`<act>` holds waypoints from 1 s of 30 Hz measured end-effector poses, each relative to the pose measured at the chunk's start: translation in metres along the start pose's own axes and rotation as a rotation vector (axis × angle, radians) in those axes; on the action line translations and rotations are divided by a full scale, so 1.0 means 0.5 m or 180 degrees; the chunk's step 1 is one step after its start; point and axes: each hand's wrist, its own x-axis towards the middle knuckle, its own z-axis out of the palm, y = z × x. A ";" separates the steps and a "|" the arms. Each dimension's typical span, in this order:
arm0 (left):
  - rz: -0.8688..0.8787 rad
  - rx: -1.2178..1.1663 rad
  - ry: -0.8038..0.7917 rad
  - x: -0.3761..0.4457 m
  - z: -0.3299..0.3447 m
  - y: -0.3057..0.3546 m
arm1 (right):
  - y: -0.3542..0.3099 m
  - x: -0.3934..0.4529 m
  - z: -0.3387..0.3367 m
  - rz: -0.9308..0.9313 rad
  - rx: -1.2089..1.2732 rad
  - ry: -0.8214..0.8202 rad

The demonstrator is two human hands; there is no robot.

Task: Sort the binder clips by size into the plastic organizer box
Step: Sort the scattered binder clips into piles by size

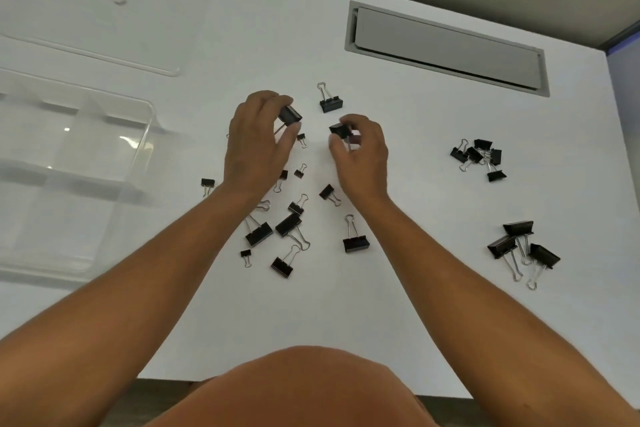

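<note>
Black binder clips (pixel 289 113) in two hands (pixel 254 146).

Both forearms extended, left hand (pixel 258 142) fingers curled pinching, right hand (pixel 360 152) likewise

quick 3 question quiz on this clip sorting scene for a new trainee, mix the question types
1. True or false: the clear plastic organizer box already holds clips.
2. What does the left hand hold in its fingers?
A. a black metal binder clip
B. a pen
C. nothing
3. Fill in: the pile of three large black clips lies on the person's ____ side.

Key: 1 false, its visible compartments look empty; 2 A; 3 right.
</note>
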 end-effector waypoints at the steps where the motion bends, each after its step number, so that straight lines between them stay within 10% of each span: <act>1: -0.0013 -0.0201 0.0113 -0.012 -0.009 0.020 | -0.010 -0.016 -0.018 0.0234 0.0393 0.0068; 7: -0.0113 -0.0992 -0.0622 -0.129 0.010 0.184 | 0.012 -0.145 -0.152 0.0903 0.1164 0.0168; 16: -0.1054 -0.1409 -0.2118 -0.274 0.184 0.386 | 0.193 -0.329 -0.364 0.0810 -0.0158 0.0552; 30: -0.1174 -0.0702 -0.1950 -0.322 0.408 0.557 | 0.442 -0.292 -0.605 0.0003 -0.1309 0.0774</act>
